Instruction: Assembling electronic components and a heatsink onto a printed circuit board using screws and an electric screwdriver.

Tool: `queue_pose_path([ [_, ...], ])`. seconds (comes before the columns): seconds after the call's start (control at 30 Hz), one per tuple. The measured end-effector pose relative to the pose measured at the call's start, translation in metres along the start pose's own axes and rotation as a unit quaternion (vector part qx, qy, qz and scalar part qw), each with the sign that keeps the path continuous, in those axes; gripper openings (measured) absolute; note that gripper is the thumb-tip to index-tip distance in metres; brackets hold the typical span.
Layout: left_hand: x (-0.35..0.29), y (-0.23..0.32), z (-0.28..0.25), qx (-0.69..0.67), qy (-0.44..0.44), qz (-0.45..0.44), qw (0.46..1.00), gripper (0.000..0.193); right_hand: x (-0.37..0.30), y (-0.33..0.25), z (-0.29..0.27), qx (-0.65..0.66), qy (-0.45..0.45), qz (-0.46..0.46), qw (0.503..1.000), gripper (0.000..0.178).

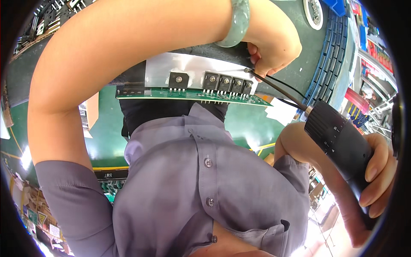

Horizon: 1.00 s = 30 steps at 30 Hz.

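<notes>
A silver aluminium heat-sink plate (188, 68) stands on edge above a long green printed circuit board (192, 94), the two joined along the board's upper edge, just in front of the person's grey button-up shirt (205, 180). A row of five square black transistor packages (222, 82) is fixed flat against the plate, each with a bright screw head at its middle and thin legs running down into the board; one sits apart on the left, four crowd together on the right. The black electric screwdriver (338, 141), ribbed at its collar, is wrapped by the right hand (376, 180), fingers closed around the grip. Its slim bit reaches the plate's right end, where the left hand (272, 43), wearing a pale green bangle (235, 23), pinches the bit tip.
</notes>
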State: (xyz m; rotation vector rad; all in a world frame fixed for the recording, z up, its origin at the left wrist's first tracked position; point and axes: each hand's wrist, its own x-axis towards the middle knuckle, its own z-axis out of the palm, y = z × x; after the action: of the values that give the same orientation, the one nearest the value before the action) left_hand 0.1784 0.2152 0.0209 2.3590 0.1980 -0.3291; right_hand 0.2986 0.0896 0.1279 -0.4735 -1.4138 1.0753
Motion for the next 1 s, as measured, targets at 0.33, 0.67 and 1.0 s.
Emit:
queue_pose_path([
  [0.33,-0.005,-0.007,0.007,-0.074,0.001,0.036,0.997,0.022,0.007,0.019,0.014,-0.010,-0.035,0.006,0.999,0.051],
  [0.67,-0.005,-0.008,0.009,-0.108,-0.006,0.006,0.994,0.025,0.015,-0.002,0.019,-0.049,-0.099,-0.011,0.994,0.076],
  [1.0,-0.007,-0.014,0.024,-0.088,0.159,0.142,0.973,0.020,-0.084,-0.041,-0.033,-0.375,0.445,-0.407,0.704,0.074],
])
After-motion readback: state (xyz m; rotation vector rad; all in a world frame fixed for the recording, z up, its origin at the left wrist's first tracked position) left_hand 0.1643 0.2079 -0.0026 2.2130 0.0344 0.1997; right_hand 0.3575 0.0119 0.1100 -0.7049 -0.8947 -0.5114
